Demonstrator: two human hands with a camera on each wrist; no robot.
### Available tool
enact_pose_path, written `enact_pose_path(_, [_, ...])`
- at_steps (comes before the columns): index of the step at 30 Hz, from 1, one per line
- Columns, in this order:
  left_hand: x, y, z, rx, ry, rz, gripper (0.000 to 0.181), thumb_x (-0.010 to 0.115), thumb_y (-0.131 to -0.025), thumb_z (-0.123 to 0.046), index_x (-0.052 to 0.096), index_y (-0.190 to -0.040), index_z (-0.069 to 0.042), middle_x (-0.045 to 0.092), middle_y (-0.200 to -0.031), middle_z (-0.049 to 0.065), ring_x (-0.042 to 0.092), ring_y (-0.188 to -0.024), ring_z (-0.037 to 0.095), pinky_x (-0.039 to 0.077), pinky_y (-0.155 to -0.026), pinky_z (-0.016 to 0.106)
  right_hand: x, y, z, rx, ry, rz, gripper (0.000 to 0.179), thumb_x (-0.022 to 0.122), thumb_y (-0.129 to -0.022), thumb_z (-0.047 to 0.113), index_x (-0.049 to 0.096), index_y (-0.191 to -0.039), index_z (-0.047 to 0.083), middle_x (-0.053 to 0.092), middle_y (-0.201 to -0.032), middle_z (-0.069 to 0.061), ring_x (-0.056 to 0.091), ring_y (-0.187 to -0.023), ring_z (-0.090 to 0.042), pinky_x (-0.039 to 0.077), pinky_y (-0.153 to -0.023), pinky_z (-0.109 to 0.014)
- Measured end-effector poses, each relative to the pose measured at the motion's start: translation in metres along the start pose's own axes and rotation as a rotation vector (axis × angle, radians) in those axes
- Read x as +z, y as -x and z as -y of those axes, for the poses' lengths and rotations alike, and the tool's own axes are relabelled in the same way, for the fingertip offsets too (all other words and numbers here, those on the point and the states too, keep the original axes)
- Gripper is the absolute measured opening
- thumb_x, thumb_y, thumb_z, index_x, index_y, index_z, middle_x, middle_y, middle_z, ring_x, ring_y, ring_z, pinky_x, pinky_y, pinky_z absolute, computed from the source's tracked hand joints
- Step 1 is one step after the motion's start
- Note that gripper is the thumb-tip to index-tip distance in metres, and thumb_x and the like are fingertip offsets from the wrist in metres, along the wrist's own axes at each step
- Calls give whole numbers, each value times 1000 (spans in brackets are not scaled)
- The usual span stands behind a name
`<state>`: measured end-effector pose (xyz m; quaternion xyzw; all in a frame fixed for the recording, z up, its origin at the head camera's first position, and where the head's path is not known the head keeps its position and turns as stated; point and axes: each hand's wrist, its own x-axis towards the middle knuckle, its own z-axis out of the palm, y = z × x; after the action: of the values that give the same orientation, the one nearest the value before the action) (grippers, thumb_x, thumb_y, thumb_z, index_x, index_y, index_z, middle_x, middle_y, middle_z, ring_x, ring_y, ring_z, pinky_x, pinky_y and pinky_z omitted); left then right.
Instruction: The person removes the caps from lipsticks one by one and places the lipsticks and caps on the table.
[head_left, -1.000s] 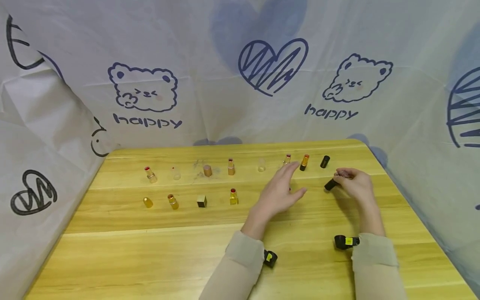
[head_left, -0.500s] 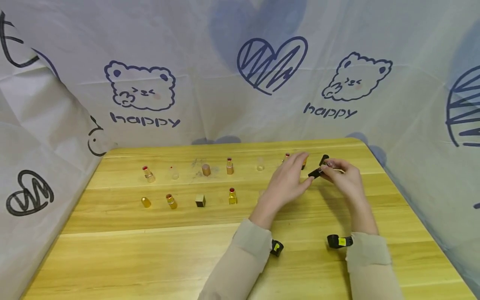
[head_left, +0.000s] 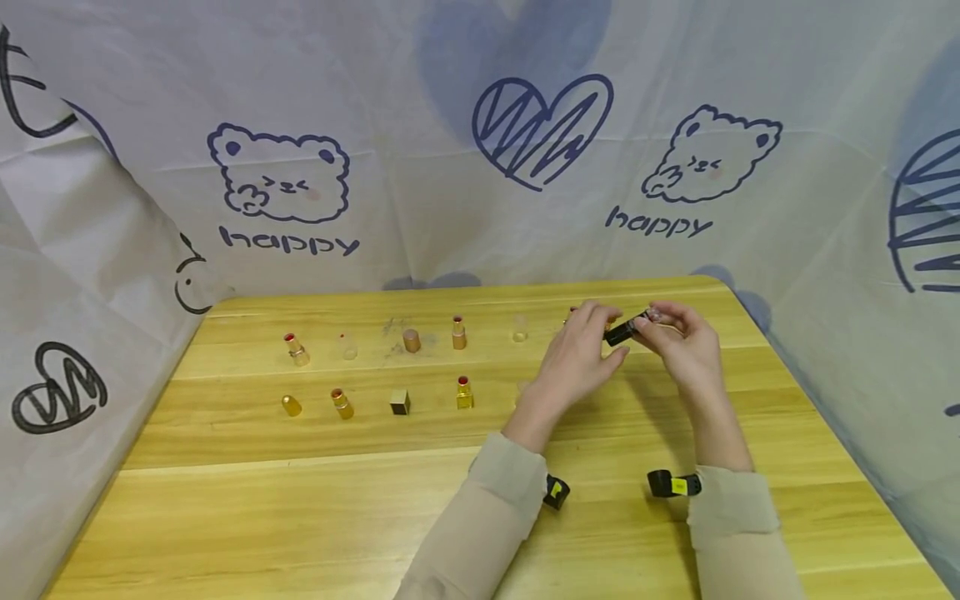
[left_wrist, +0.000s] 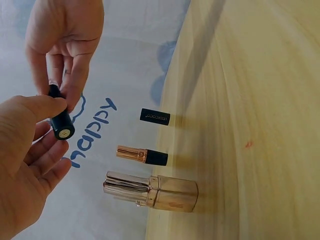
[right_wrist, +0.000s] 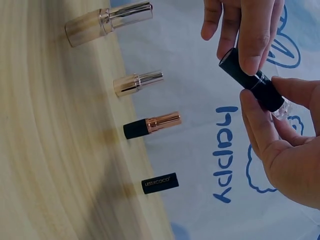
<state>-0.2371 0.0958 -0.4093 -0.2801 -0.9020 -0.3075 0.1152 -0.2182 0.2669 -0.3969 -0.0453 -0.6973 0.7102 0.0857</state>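
Observation:
A slim black lipstick tube (head_left: 621, 332) with a clear end is held above the table between both hands. My right hand (head_left: 690, 350) pinches it near the clear end, thumb against fingers. My left hand (head_left: 573, 362) has its thumb across the other end, with fingers behind the tube. In the left wrist view, a pale round label shows on the tube's end (left_wrist: 65, 133). Beyond the hands stand a black cap (right_wrist: 160, 183) with lettering, a copper lipstick (right_wrist: 152, 125) with a black base and a pale gold lipstick (right_wrist: 137, 83); in the head view the hands mostly cover them.
Left on the wooden table stand two rows: open lipsticks (head_left: 459, 333), (head_left: 465, 393), (head_left: 342, 404), (head_left: 297, 350), a brown cap (head_left: 412, 341), a gold cap (head_left: 292, 406), a square cap (head_left: 401, 402) and clear caps (head_left: 520, 330). A printed cloth (head_left: 420, 183) hangs behind.
My right hand has lifted the black lipstick tube up and to the left. My left hand has shifted slightly right, and its thumb and fingers now meet the tube.

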Motion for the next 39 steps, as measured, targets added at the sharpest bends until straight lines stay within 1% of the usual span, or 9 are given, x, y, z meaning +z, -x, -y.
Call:
enact_pose_path(3, [1,1,0,-3,14,-10,46,73,-99,-30,58,-137,-11,58,-130,2,58,-112,14,52,-90,24,1,0,1,-14,-7,-5,29,73,-97,5,59,-121,10,55,-114,-6,67,-94,-10,59,-86,-22])
enact_pose_path(8, [1,2,1,-2,35,-27,40,72,-100,-31,59,-131,-11,58,-122,2,58,-106,13,51,-85,21,2,2,3,-25,-23,-1,28,75,-96,6,62,-121,10,59,-113,-4,66,-97,-9,59,-86,-20])
enact_pose_path(15, [0,2,-1,-36,98,-31,37,70,-101,-29,59,-131,-10,60,-119,2,62,-105,14,54,-86,21,2,5,4,-30,-29,9,32,78,-93,7,66,-123,10,65,-109,2,65,-100,-8,58,-86,-17])
enact_pose_path(19, [-1,2,-2,-49,122,-30,35,69,-102,-28,60,-130,-9,61,-119,4,62,-104,14,54,-87,21,4,5,4,-28,-65,2,35,79,-92,7,66,-124,9,67,-109,4,65,-102,-8,58,-87,-17])
enact_pose_path(22, [-2,1,-3,-55,136,-28,33,69,-102,-27,61,-129,-9,61,-119,4,62,-104,13,53,-88,20,7,6,4,-19,-105,-24,34,80,-91,5,66,-122,9,69,-108,3,67,-102,-8,58,-87,-19])
enact_pose_path(27, [-2,1,-3,-65,155,-30,32,68,-102,-26,62,-129,-9,60,-119,3,61,-103,12,53,-87,19,12,5,5,-21,-153,-84,31,80,-90,2,68,-118,5,71,-104,1,70,-97,-9,59,-86,-22])
enact_pose_path(32, [-3,1,-4,-71,185,-29,32,67,-103,-25,62,-129,-8,60,-118,4,60,-101,13,53,-84,19,15,5,5,-53,-169,-126,29,79,-90,-2,70,-117,0,72,-101,-1,71,-94,-11,60,-85,-24])
enact_pose_path(36, [-4,1,-4,-70,198,-21,31,66,-104,-25,61,-130,-8,61,-117,4,59,-98,12,52,-83,20,16,5,5,-79,-175,-137,32,77,-90,-4,69,-120,-8,74,-98,-1,72,-91,-11,61,-83,-25])
enact_pose_path(39, [-4,1,-5,-78,206,-11,33,65,-104,-24,61,-131,-7,62,-118,4,59,-99,12,53,-85,22,16,5,4,-88,-183,-129,30,76,-90,-6,69,-119,-9,74,-97,-1,72,-90,-10,61,-82,-25])
